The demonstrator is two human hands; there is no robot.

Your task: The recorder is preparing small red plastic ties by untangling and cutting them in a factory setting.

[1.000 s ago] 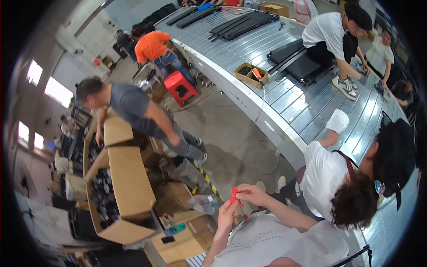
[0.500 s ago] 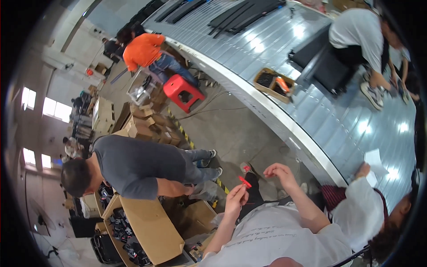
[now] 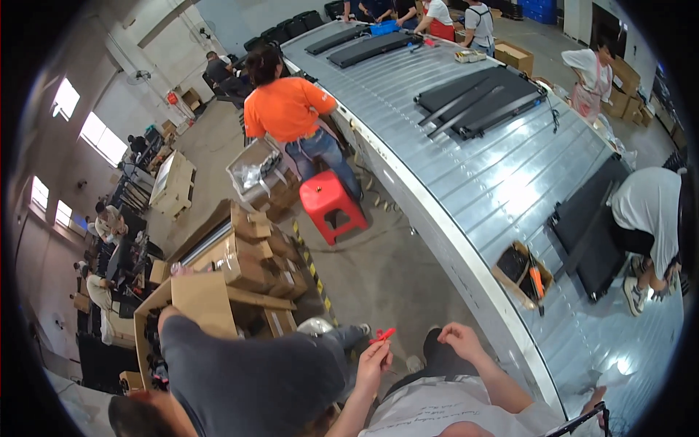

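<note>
My left hand [image 3: 373,362] is raised near the lower middle of the view and pinches a small red object [image 3: 383,335] between its fingertips. My right hand [image 3: 460,341] hovers a short way to the right of it, apart from the red object. Its fingers are curled and its palm is hidden. Both forearms rise from my white shirt [image 3: 444,411] at the bottom edge. Below the hands lies the concrete floor [image 3: 378,277].
A person in a grey shirt [image 3: 247,382] bends low at my lower left beside stacked cardboard boxes [image 3: 233,255]. A red stool [image 3: 331,205] and a person in an orange shirt [image 3: 287,109] stand by the long metal conveyor table [image 3: 495,182], which carries black panels [image 3: 473,98].
My right hand has drawn away from the red object, which stays in my left hand. The view has swung, so the grey-shirted person now sits at the lower left.
</note>
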